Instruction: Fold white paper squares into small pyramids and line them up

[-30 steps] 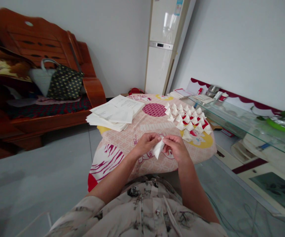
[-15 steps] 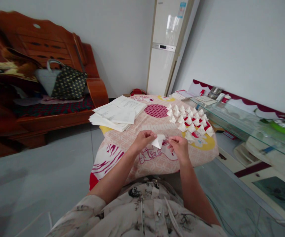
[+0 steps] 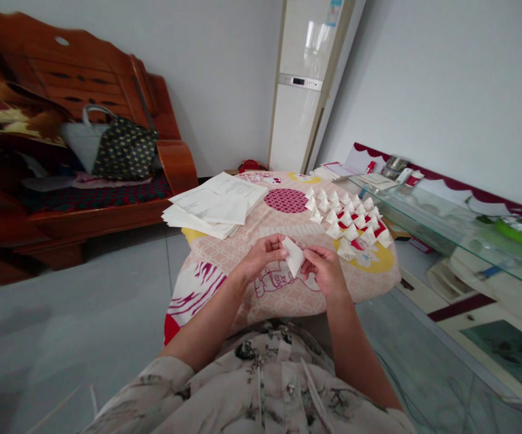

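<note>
Pinching one small piece of folded white paper (image 3: 293, 258), the two bare hands meet over the near part of the table. The left hand (image 3: 263, 253) has thumb and fingertips closed on the paper's left edge; the right hand (image 3: 324, 268) grips its right edge in the same narrow way, other fingers curled beneath. The piece is held just above the tablecloth (image 3: 216, 256), tilted, one corner pointing down toward the person.

Just beyond the right hand, on the table's right side, stand the folded paper shapes (image 3: 350, 232), small and peaked, in loose rows. I count about twenty-two, though the rear ones overlap too much for certainty; one sits at the near end by itself, closest to the right hand. Beyond the left hand lies one stack of printed sheets (image 3: 216, 205), fanned unevenly, its sheets too tightly layered to number.

Farther out, past the table's right edge, runs one glass shelf (image 3: 446, 229) bearing one green dish (image 3: 521, 232) and one red-and-white cup (image 3: 415, 177). One tall white cabinet unit (image 3: 299, 123) stands behind the table. On the left, one wooden bench (image 3: 75, 69) holds two bags: one pale grey (image 3: 80, 144), one dark and patterned (image 3: 125, 147).
</note>
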{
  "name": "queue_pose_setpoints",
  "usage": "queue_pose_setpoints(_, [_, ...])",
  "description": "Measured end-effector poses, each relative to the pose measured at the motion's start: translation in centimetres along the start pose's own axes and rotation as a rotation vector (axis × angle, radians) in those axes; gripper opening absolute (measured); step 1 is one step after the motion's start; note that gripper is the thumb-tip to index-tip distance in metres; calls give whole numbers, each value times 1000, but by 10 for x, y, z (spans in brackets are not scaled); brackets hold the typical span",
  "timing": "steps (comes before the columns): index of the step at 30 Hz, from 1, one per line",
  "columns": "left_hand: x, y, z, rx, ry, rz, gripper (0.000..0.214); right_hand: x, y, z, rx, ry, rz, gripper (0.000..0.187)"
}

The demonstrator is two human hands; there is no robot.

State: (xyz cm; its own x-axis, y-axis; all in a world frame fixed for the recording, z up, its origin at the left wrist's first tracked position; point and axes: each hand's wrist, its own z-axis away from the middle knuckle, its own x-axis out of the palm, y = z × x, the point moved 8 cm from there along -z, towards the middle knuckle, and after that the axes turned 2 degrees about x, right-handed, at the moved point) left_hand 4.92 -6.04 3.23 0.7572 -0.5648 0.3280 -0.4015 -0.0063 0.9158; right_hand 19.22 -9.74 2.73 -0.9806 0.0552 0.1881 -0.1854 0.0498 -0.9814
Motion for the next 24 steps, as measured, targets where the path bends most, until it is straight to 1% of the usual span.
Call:
queue_pose_setpoints(3, [1, -3, 0, -23, -26, 40, 47, 1, 1, 0, 30, -26, -46, 30])
queue_pose_setpoints(7, [3, -6, 3, -49, -49, 43, 45, 2, 2, 2, 81, -85, 32, 31])
queue_pose_setpoints(11, [10, -7, 5, -82, -108, 2, 46, 0, -5, 5, 86, -96, 44, 32])
queue_pose_setpoints(15, [17, -7, 6, -103, -149, -63, 45, 5, -7, 9, 122, -140, 33, 31])
queue_pose_setpoints(18, [18, -5, 6, -94, -154, -85, 45, 8, -6, 10, 136, -168, 51, 29])
queue_pose_setpoints(24, [16, -5, 7, -95, -124, -74, 46, 9, -9, 15, 151, -185, 80, 27])
